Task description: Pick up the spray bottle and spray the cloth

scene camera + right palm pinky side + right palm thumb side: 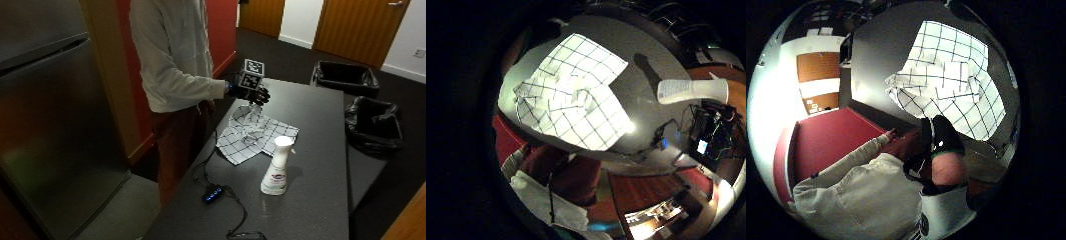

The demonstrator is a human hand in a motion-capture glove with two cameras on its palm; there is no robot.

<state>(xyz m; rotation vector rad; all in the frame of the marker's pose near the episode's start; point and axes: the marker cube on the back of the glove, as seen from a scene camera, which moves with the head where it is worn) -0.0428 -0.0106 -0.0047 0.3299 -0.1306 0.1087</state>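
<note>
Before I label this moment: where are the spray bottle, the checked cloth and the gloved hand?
spray bottle (275, 172): outside view, on the white body, above the label.
checked cloth (249, 134): outside view, on the middle of the rumpled fabric.
gloved right hand (251, 93): outside view, on the black glove's back, above the cloth.

Checked woven cloth (253, 134); glossy plastic spray bottle (276, 167); smooth table (313, 200).

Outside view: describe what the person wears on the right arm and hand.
The right hand wears a black glove. The arm is covered to the wrist by the long sleeve of a loose, pale, off-white top.
</note>
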